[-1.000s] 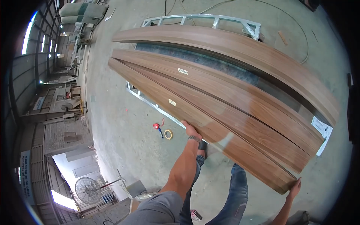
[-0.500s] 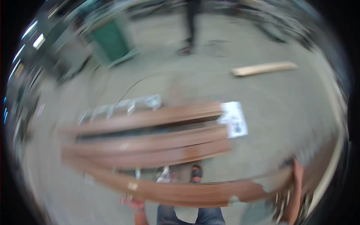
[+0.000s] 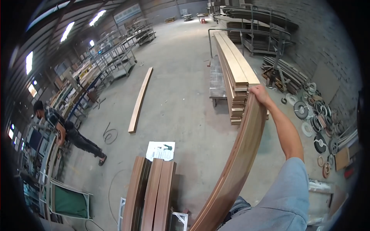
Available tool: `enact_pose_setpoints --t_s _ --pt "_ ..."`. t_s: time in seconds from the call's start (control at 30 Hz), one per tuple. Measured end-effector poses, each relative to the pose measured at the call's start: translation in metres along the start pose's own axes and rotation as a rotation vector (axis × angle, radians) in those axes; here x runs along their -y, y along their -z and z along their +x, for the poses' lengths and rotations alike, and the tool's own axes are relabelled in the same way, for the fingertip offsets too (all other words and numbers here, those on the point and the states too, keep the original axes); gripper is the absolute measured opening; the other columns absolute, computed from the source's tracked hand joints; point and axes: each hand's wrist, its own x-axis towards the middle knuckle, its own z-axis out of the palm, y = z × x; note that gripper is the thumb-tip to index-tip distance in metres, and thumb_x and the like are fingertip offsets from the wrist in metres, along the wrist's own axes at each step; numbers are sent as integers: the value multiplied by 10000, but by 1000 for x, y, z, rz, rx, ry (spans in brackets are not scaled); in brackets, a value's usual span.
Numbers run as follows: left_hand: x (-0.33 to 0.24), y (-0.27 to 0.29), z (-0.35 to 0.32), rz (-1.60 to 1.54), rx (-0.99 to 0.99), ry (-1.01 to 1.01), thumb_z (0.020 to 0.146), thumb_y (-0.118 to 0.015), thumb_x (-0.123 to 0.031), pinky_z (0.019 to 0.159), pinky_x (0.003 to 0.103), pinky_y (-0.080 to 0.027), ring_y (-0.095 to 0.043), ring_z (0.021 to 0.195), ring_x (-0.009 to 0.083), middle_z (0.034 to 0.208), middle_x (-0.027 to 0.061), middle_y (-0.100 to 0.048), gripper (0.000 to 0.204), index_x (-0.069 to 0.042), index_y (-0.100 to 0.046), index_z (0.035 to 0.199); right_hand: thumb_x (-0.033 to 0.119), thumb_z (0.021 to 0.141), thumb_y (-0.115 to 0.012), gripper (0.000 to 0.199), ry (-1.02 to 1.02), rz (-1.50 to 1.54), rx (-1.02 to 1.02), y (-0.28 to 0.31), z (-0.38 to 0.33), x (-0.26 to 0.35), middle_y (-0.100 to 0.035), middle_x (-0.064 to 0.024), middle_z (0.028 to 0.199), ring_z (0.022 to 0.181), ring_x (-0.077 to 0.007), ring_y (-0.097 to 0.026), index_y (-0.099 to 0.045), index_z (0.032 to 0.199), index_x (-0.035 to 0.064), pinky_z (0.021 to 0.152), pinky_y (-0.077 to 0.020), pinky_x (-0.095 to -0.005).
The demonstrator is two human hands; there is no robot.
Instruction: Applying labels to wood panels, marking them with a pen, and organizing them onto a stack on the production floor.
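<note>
My right hand is closed over the far end of a long brown wooden plank. The plank slants from the bottom edge up toward the right, its far end beside a stack of planks with pale tops. Several brown planks lie side by side at the lower middle, resting on a white metal support. A white printed sheet sits at their far end. My left hand is out of view, as is the near end of the held plank.
The plank stack rests on a wheeled cart. A pale board lies on the floor ahead. Coiled rolls line the right wall near a metal rack. A person stands at a bench on the left.
My view has swung right, so the planks that ran crosswise now point away from me. The right hand still holds the plank; the left hand has gone out of view.
</note>
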Motion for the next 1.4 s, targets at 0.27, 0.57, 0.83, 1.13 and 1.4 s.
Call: enact_pose_setpoints --t_s 0.27,0.57,0.83,1.13,1.4 --pt "94 -104 -90 265 -133 -122 893 -414 -735 1052 496 -401 -513 1244 308 1384 119 -512 859 -88 -434 1458 359 830 -572 434 -169 5 -200 192 -100 -155 -584 -205 651 622 -213 -580 -621 794 -71 625 -437 -369" --pt "337 -218 -166 495 -267 -221 887 -396 -749 1112 509 -349 -483 1292 305 1466 111 -464 873 -94 -429 1464 315 877 -541 400 -494 -334 -518 493 -350 -409 -631 -177 724 702 -214 -571 -631 810 -69 675 -428 -389" --pt "490 -360 -153 513 -40 -61 951 -374 -677 1143 440 -330 -446 1342 268 1494 54 -452 767 -108 -428 1463 432 951 -554 587 -1053 -133 -848 612 -598 -469 -646 -209 1181 1107 -298 -576 -631 1169 -107 982 -416 -391" --pt "699 -535 -20 695 321 302 942 -497 -640 1126 471 -346 -478 1307 291 1435 83 -511 734 -91 -456 1428 482 932 -603 573 -1352 -144 -1339 585 -828 -368 -665 -212 1010 902 -322 -639 -652 1072 -71 805 -509 -426" --pt "883 -644 35 887 317 540 843 -694 -607 1095 447 -393 -510 1265 284 1400 150 -527 879 35 -452 1394 388 903 -616 614 -1666 -264 -1684 468 -708 -171 -650 -283 1114 977 -374 -606 -611 1186 -157 867 -496 -504"
